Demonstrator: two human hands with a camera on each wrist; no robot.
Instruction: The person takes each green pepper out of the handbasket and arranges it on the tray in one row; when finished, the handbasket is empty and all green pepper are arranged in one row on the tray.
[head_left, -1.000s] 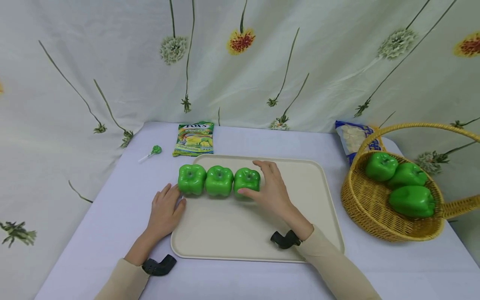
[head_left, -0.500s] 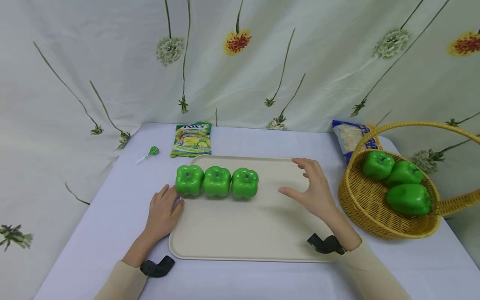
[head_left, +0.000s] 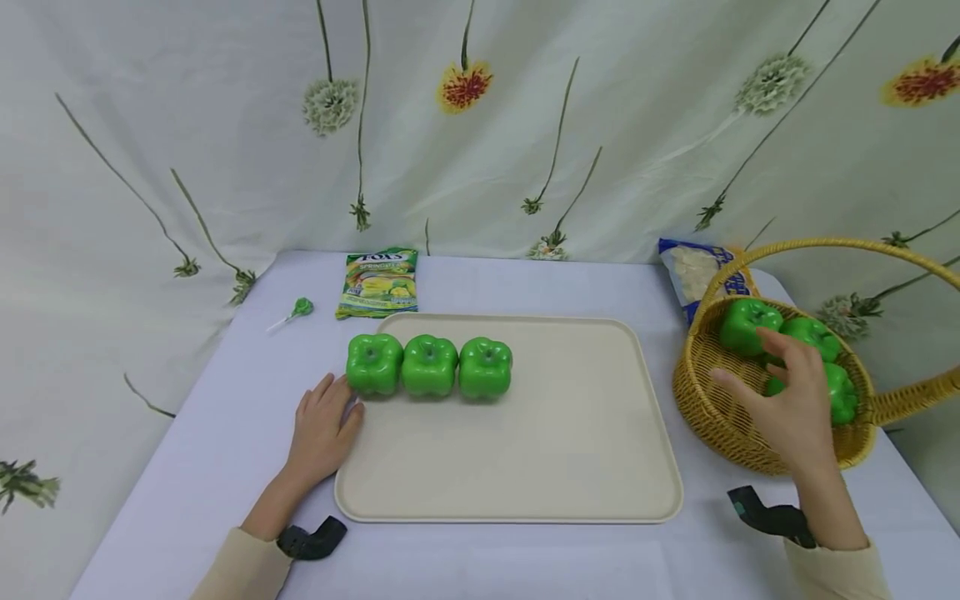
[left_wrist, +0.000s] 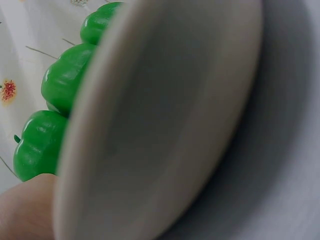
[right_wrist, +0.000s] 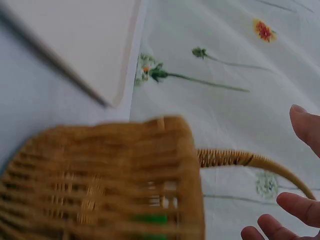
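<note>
Three green bell peppers (head_left: 429, 365) stand side by side along the left back part of a beige tray (head_left: 517, 467). My left hand (head_left: 318, 429) rests at the tray's left edge, its fingertips by the leftmost pepper (head_left: 374, 364). My right hand (head_left: 795, 408) is over the wicker basket (head_left: 692, 417), thumb and fingers spread apart with nothing between them. Three more peppers lie in the basket; my hand partly covers the nearest pepper (head_left: 842, 396). In the right wrist view, my fingers (right_wrist: 300, 207) show beyond the blurred basket wall (right_wrist: 100, 170).
A green candy bag (head_left: 378, 283) lies behind the tray, with a green lollipop (head_left: 302, 307) to its left. Behind the basket is a blue and clear bag (head_left: 701, 271). The basket's tall handle (head_left: 847, 243) arches over its far side.
My right hand has left the rightmost pepper on the tray and moved right, across the tray, to above the basket. My left hand has stayed in place.
</note>
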